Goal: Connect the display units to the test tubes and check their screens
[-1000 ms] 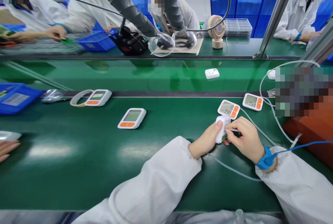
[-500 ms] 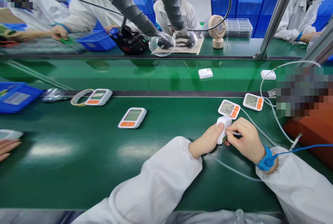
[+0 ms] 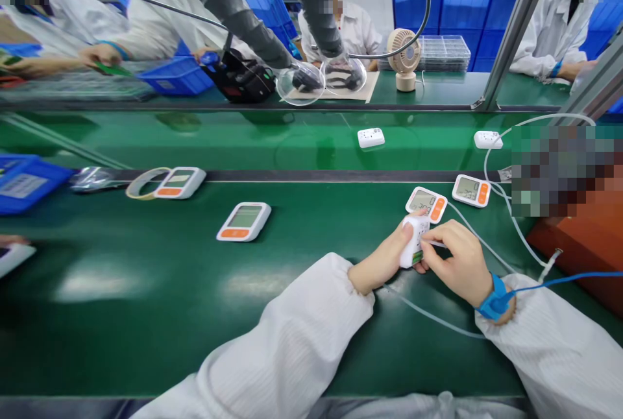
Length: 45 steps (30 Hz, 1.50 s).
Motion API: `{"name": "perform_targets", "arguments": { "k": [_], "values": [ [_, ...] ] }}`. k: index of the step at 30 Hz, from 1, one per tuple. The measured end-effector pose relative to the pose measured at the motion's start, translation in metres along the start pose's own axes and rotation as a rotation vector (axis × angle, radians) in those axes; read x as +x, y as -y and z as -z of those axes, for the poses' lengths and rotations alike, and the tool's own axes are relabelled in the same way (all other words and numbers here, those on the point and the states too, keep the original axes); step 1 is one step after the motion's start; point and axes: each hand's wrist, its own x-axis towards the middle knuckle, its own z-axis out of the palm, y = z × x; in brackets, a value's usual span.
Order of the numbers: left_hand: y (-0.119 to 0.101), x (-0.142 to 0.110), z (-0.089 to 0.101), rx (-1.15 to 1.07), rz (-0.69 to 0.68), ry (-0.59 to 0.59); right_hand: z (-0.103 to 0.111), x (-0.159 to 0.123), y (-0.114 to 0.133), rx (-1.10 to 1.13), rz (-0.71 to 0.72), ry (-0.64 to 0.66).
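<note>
My left hand (image 3: pixel 384 258) is wrapped around a white blood pressure monitor (image 3: pixel 411 251), held on edge above the bench with its side toward my right hand. My right hand (image 3: pixel 457 260), with a blue wrist strap (image 3: pixel 495 299), pinches a thin pale air tube (image 3: pixel 437 243) at the monitor's side. Fingers hide the tube's tip, so I cannot tell whether it is in the port. Just behind my hands lies a second monitor (image 3: pixel 426 204) with orange buttons and a lit display. To its right sits another lit monitor (image 3: pixel 470 191).
Two monitors, one nearer (image 3: pixel 243 222) and one by a tape roll (image 3: pixel 146 184), lie to the left. Beyond the bench edge, two white units (image 3: pixel 370 138) rest on a green strip. A blue bin (image 3: pixel 30 183) stands far left, an orange-red box (image 3: pixel 579 257) right. Co-workers sit opposite.
The held monitor has tilted slightly, and my right hand stays at its side. Both white units on the green strip have shifted left. At the far left, a person's hand and a monitor have moved.
</note>
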Motion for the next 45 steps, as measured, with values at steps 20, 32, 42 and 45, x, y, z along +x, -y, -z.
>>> {"name": "perform_targets", "arguments": {
  "k": [20,32,42,45],
  "values": [
    [-0.003,-0.002,-0.005,0.118,-0.059,0.019,-0.001,0.002,0.001,0.072,-0.068,0.038],
    [0.0,0.003,0.002,-0.163,-0.163,-0.016,0.003,0.002,-0.007,-0.083,0.047,-0.071],
    [-0.009,0.002,0.002,0.181,-0.2,-0.215,-0.006,-0.013,-0.011,0.116,-0.242,0.336],
    [-0.013,0.0,0.005,0.16,-0.12,0.002,-0.005,-0.012,-0.013,0.111,-0.347,0.263]
  ]
}}
